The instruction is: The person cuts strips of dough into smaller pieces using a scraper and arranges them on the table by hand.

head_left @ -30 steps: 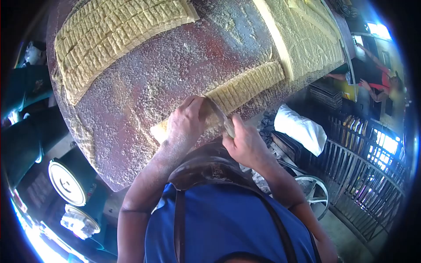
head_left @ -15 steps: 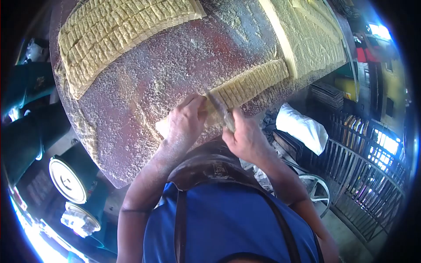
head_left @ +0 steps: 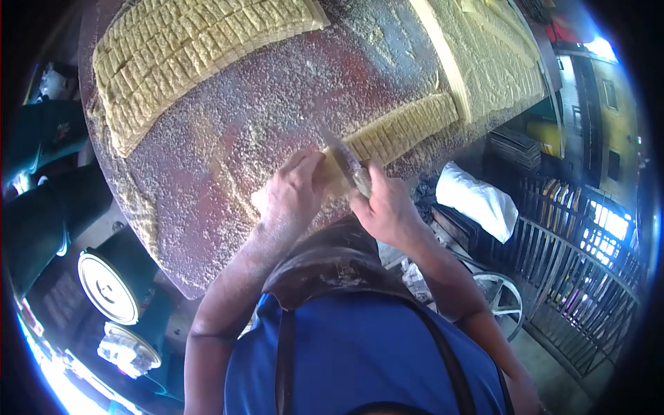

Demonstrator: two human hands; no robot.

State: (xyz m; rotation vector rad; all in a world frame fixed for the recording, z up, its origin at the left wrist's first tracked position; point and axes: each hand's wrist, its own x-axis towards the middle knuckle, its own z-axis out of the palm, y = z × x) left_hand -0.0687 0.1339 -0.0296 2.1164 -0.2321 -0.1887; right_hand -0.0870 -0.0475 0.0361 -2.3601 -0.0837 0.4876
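Note:
A strip of pale yellow dough [head_left: 408,128] lies across the near part of the table, its right stretch scored into narrow slices. My right hand [head_left: 389,209] is closed around the handle of a knife [head_left: 343,155], with the blade over the strip where the slices end. Just left of the blade, my left hand [head_left: 294,188] grips the uncut end of the strip, fingers bent and pressed together. Part of that end is hidden under the hand. Whether the blade is in the dough or just above it, I cannot tell.
Rows of cut dough pieces [head_left: 197,48] sit at the back left of the crumb-strewn table [head_left: 277,104]. A thick dough slab [head_left: 498,76] lies at the back right. Beyond the table edge are a white sack [head_left: 476,200], a spoked wheel [head_left: 503,297] and a lidded bucket [head_left: 107,287].
The knife has shifted slightly and its blade shows at a different tilt. My left hand stays almost where it was. In the right background, a red-clad figure has moved up.

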